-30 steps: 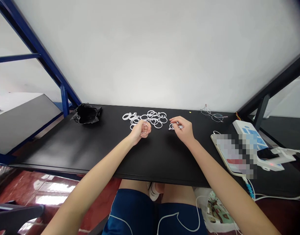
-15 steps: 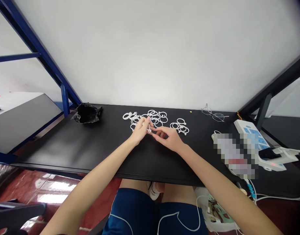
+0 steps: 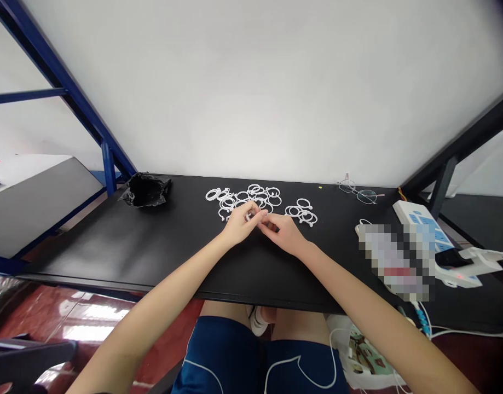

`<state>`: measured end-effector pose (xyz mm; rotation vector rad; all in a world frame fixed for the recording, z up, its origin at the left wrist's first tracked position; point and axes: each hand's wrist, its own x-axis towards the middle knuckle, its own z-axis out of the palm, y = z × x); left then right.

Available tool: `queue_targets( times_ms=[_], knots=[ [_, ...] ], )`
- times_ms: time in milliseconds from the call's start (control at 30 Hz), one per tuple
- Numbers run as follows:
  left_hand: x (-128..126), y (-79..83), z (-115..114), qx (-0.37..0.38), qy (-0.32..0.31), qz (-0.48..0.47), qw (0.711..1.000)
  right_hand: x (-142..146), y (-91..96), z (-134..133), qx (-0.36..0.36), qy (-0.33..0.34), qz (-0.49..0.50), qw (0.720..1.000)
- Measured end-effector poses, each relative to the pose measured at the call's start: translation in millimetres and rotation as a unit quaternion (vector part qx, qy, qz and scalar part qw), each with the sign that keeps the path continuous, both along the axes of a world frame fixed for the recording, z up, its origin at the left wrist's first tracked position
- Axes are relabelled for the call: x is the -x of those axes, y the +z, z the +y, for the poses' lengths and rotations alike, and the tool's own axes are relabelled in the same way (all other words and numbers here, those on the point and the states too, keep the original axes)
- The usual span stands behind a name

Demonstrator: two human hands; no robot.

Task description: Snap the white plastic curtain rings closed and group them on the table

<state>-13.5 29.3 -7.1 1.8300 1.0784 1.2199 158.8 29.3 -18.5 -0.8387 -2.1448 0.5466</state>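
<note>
My left hand [image 3: 240, 223] is closed round a white plastic curtain ring [image 3: 248, 216], mostly covered by the fingers. The fingertips of my right hand [image 3: 282, 232] meet those of the left and pinch at the same ring; the exact spot of contact is hidden. Just behind the hands lies a loose pile of white curtain rings [image 3: 243, 196], each with a small eyelet. To the right of the right hand is a smaller group of similar rings [image 3: 304, 203]. All of these rest on the black table [image 3: 161, 246].
An open black plastic bag [image 3: 146, 191] stands at the table's back left. Eyeglasses [image 3: 366, 196] lie at the back right. A blurred-out phone [image 3: 393, 262] and a white power strip [image 3: 423, 221] with cables lie on the right. A white wall rises behind.
Both hands have drawn together, with the left shifting slightly right. The ring, plainer to see before between them, is now mostly covered by fingers. The piles have not moved.
</note>
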Motion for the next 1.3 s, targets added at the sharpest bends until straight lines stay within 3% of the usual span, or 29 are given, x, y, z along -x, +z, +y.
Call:
queue_targets(
  times_ms=[200, 500, 767, 1033, 1300],
  knots=[
    [-0.1, -3.1, 1.3, 0.024, -0.012, -0.003, 1.0, -2.0, 1.3, 2.1, -0.002, -0.004, 0.008, 1.0],
    [2.4, -0.2, 2.2, -0.014, 0.008, 0.087, 0.996, 1.4, 1.8, 0.5, 0.012, 0.018, -0.004, 1.0],
    [-1.1, -4.6, 3.9, -0.036, 0.041, 0.081, 0.995, 3.4, -2.2, 1.5, -0.004, 0.013, -0.014, 1.0],
    [1.4, -3.9, 2.2, -0.01, 0.013, 0.074, 0.997, -1.8, -1.9, 6.1, -0.031, -0.039, 0.057, 0.997],
    [3.3, -3.6, 1.0, -0.002, 0.012, 0.101, 0.995, -3.9, 2.0, 3.8, -0.023, -0.014, 0.081, 0.996]
  ],
)
